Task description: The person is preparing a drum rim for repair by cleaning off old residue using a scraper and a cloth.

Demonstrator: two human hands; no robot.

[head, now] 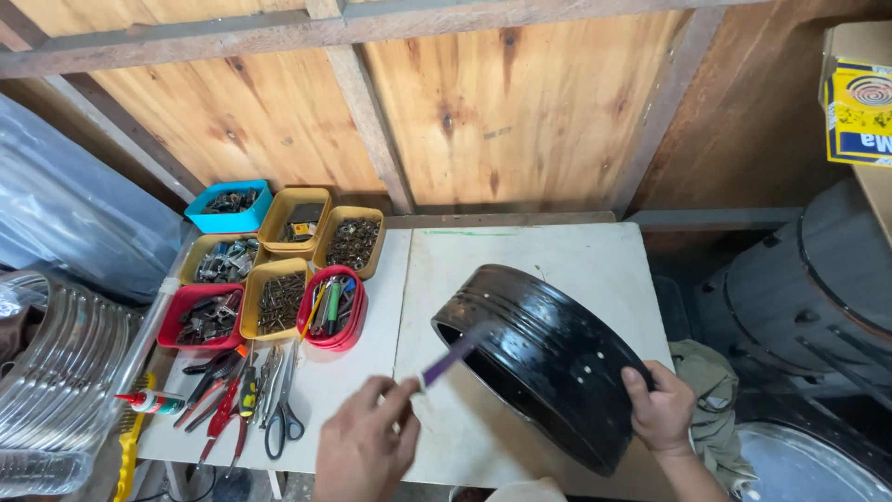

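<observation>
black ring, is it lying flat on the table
No, the black ring stands tilted on its edge, steadied by the right hand at its rim.

The white counter [548,256] carries small plastic trays of screws [279,302], loose pliers and scissors [283,409], a glue bottle [153,402], and a black metal drum shell [548,363].

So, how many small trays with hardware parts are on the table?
7. Blue tray at the back left; three yellow trays behind; red tray, yellow tray and oval red tray in front. None seems hidden.
</observation>
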